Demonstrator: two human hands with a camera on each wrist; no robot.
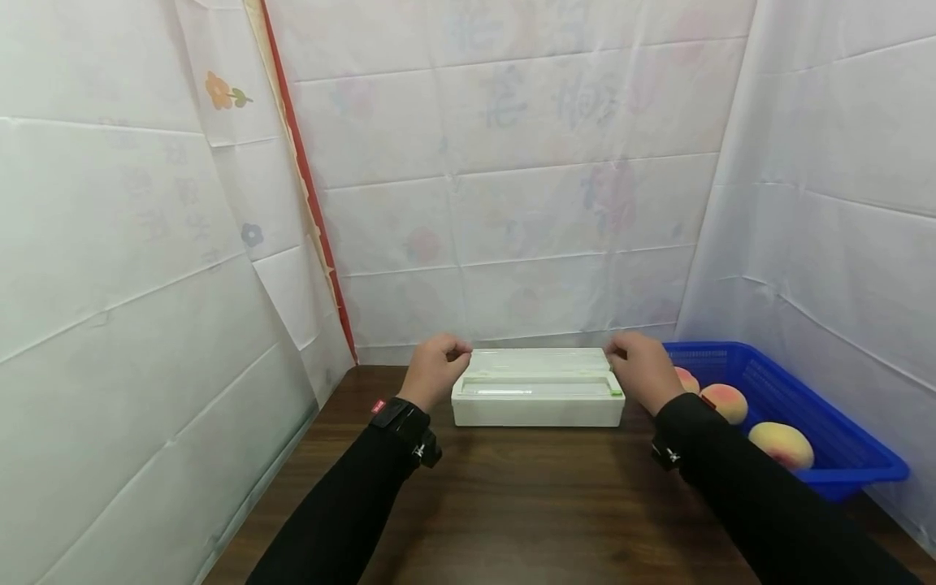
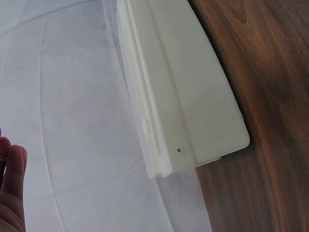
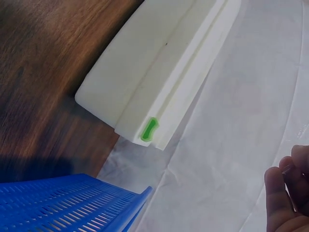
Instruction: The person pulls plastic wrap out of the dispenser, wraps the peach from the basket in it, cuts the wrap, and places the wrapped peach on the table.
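Observation:
A white cling film dispenser box [image 1: 537, 413] rests on the table with its long side facing me, a small green slide cutter [image 3: 149, 129] at its right end. My left hand [image 1: 434, 374] is just beyond its left end, thumb and fingertips together. Level with it on the other side, my right hand [image 1: 645, 372] pinches the edge of clear cling film [image 3: 303, 131]. The film is so transparent that its full outline is hard to see. In the left wrist view only part of the left hand [image 2: 10, 186] shows.
On the right stands a blue plastic basket [image 1: 855, 455] holding peaches, among them a yellow-pink peach [image 1: 781, 444] near its front. The brown wooden table [image 1: 541, 504] meets white hanging sheets [image 1: 526, 227] at the back and sides.

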